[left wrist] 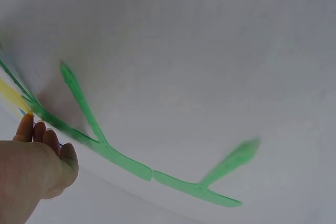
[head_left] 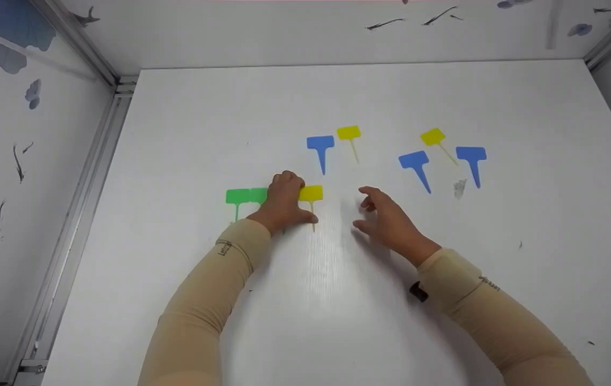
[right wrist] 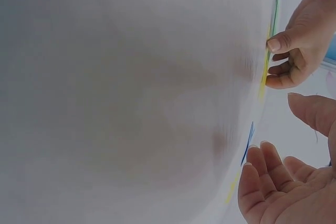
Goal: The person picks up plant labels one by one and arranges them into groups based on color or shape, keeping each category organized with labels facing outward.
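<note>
A white table spreads beneath two beige sleeves, both angled inward. The left hand lies back uppermost over part of a row of green tags, thumb and fingers spread at the near yellow tag; whether they pinch it cannot be told. To its right, the right hand has loosely bent fingers, thumb apart. Farther off lie three blue tags and two other yellow tags, some slanting. The near yellow tag ends the green row at right, its long axis running near to far, stem toward the person.
</note>
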### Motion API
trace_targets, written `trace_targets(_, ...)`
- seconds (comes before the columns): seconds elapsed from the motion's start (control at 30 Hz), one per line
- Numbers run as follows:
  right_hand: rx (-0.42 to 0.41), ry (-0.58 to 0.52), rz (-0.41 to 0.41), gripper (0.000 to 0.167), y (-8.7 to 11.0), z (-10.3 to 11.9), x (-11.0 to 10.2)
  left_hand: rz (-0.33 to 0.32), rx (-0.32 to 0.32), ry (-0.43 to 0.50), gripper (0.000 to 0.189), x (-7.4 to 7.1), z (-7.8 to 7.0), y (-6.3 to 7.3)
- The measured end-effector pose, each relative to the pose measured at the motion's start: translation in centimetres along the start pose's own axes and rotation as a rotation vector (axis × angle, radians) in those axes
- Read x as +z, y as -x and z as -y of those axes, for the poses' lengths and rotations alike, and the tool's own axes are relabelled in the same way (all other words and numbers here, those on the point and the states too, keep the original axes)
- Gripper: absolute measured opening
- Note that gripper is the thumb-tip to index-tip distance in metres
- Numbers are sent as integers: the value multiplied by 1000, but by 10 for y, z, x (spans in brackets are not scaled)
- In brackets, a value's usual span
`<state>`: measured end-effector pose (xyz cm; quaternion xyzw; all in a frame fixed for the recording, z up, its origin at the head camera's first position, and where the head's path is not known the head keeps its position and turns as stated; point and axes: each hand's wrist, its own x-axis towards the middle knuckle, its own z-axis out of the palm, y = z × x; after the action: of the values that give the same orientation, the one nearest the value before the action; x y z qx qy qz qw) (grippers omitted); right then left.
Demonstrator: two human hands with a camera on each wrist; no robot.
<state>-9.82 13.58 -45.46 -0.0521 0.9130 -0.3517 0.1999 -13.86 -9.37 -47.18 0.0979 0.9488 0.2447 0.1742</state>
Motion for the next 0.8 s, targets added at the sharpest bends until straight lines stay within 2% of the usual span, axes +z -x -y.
trace_targets(0.47,9,-12,4,71,1,2,-1,-13,5,-1,79,1,2,1)
trace_targets(0.8,-55,-42,-14,70,2,-2,-2,0,15,13,79,-1,1,2)
